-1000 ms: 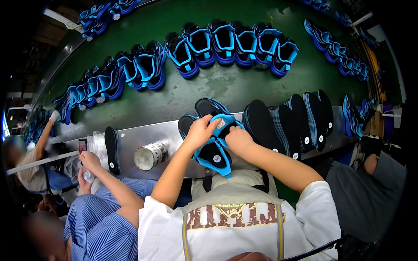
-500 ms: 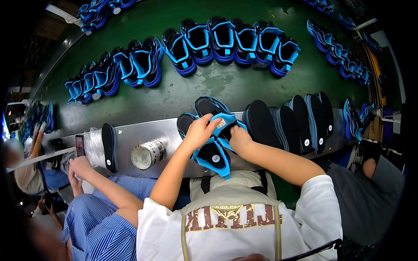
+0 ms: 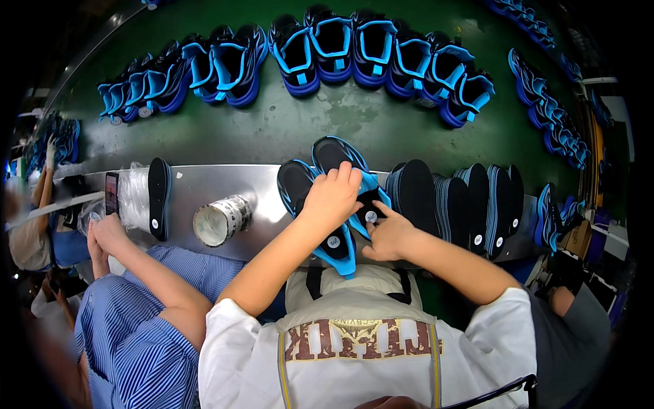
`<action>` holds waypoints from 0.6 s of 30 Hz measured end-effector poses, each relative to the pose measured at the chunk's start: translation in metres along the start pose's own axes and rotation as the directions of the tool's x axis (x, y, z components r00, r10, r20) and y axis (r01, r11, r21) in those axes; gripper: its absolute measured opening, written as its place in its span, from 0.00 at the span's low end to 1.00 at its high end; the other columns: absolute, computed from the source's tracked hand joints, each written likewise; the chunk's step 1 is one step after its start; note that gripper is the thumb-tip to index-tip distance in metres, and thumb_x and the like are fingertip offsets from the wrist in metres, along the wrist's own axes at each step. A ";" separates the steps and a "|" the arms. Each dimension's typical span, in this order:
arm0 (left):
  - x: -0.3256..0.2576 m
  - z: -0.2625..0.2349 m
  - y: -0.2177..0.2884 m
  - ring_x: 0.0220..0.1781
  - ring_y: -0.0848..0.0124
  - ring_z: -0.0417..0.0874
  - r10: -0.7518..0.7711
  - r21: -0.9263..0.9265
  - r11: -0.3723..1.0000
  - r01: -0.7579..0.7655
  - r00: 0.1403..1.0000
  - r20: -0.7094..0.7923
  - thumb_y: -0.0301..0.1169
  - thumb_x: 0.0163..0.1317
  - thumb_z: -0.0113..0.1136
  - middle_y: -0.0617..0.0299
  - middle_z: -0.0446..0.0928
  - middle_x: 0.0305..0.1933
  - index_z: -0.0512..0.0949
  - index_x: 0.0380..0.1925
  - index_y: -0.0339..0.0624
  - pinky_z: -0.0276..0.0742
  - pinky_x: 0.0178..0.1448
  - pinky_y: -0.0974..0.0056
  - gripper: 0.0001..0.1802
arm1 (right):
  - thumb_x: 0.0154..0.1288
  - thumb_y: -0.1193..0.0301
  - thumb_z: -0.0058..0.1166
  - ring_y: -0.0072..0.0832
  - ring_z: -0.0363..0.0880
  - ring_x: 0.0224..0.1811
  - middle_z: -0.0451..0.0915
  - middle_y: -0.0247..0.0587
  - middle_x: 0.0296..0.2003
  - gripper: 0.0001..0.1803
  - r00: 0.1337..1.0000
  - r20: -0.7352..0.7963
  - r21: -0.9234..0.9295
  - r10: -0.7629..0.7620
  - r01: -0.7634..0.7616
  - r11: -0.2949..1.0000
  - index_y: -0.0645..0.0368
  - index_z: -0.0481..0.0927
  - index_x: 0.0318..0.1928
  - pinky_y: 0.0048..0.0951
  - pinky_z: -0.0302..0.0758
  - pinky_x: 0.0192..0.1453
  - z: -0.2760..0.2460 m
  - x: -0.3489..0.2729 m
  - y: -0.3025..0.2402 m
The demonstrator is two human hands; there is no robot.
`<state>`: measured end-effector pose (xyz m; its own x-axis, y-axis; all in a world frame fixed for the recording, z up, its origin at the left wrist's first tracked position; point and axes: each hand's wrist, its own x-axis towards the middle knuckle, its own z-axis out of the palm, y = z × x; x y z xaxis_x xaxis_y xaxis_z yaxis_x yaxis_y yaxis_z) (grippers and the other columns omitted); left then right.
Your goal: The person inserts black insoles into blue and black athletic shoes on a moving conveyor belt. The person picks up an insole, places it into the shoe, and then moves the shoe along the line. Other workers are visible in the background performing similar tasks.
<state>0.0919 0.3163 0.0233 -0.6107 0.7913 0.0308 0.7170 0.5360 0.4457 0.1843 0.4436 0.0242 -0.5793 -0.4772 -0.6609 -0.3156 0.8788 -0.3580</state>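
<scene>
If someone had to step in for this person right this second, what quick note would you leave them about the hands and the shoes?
Left hand: resting on top of a pair of black and blue shoes lying sole-up on the metal ledge, fingers spread across them.
Right hand: at the heel end of the same pair, a fingertip by a small round white sticker on the sole.
Nearby: a row of black soles stands on edge to the right; a roll of tape lies to the left.
Done: both soles of the pair carry stickers.
Left: cannot tell; the pair is still under both hands.
</scene>
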 end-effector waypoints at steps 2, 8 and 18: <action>0.003 0.003 -0.001 0.31 0.60 0.74 -0.011 0.063 0.998 0.008 0.999 0.046 0.31 0.38 0.63 0.54 0.65 0.32 0.63 0.29 0.37 0.71 0.30 0.62 0.21 | 0.51 0.62 0.43 0.36 0.73 0.40 0.75 0.46 0.28 0.17 0.972 -0.232 0.023 -0.038 0.045 0.999 0.66 0.73 0.29 0.39 0.45 0.63 0.020 0.005 0.008; -0.002 0.002 0.003 0.27 0.62 0.74 -0.003 0.010 1.000 0.003 0.998 0.063 0.32 0.37 0.64 0.56 0.63 0.30 0.63 0.29 0.39 0.70 0.28 0.64 0.21 | 0.43 0.74 0.56 0.37 0.71 0.35 0.71 0.43 0.30 0.09 0.540 -0.841 0.119 -0.036 0.249 0.961 0.64 0.70 0.24 0.35 0.68 0.45 0.065 -0.043 0.002; 0.008 0.012 0.008 0.28 0.60 0.75 -0.031 0.038 0.999 0.029 0.997 0.067 0.30 0.39 0.62 0.53 0.62 0.30 0.61 0.29 0.37 0.72 0.27 0.63 0.20 | 0.38 0.70 0.56 0.42 0.64 0.48 0.70 0.50 0.37 0.20 0.698 -0.702 0.255 0.139 0.064 0.965 0.70 0.70 0.33 0.33 0.65 0.50 0.029 0.002 0.002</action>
<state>0.0970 0.3302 0.0161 -0.6088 0.7922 -0.0431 0.7117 0.5693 0.4116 0.2044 0.4440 0.0029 -0.9761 -0.2118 -0.0481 -0.1500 0.8175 -0.5560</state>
